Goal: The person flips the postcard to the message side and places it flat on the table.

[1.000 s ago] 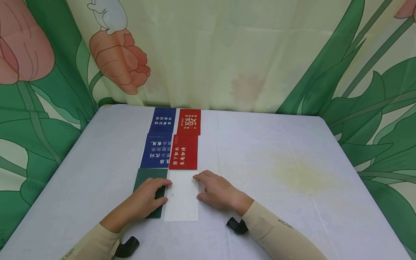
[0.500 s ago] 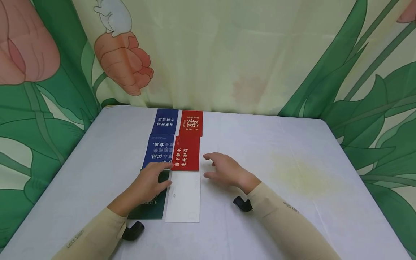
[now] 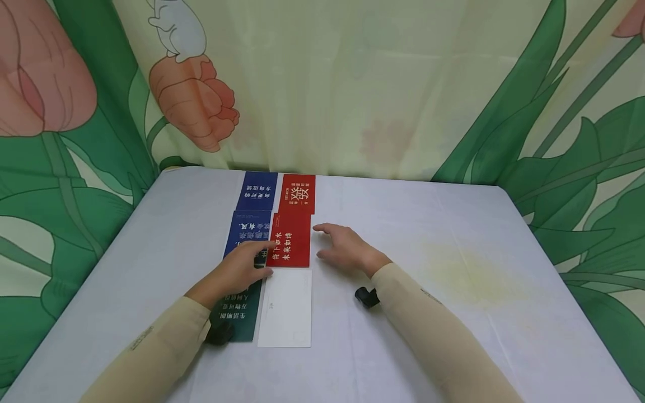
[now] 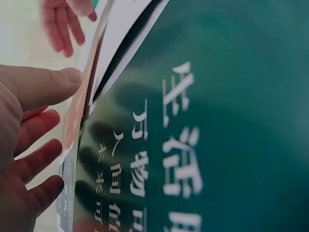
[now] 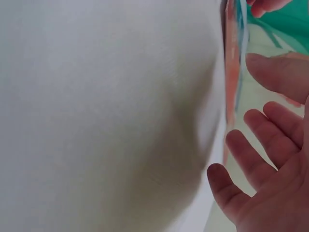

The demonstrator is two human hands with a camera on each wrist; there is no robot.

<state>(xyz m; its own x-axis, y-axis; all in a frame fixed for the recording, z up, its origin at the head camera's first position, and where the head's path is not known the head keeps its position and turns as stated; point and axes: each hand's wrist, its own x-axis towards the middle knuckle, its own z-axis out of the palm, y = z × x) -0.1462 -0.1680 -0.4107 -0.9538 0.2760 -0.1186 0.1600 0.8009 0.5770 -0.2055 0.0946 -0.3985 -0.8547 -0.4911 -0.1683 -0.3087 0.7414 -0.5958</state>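
Observation:
Two columns of cards lie on the table. On the left are a blue card (image 3: 256,191), a second blue card (image 3: 237,229) and a dark green card (image 3: 244,310). On the right are a red card (image 3: 298,194), another red card (image 3: 294,246) and a white card (image 3: 285,313). My left hand (image 3: 237,271) spans the border of the green and lower blue cards, its fingertips over the edge of the lower red card; contact cannot be told. Just right of that red card, my right hand (image 3: 347,247) has its fingers extended and holds nothing.
A white cloth covers the table (image 3: 428,336), with a yellowish stain (image 3: 468,268) on the right. Behind it hangs a curtain (image 3: 322,84) printed with flowers and leaves. Dark wrist cameras sit under both wrists.
Both hands have moved away from the white card, up towards the lower red card. More of the green card's printed writing shows. The cards keep their layout.

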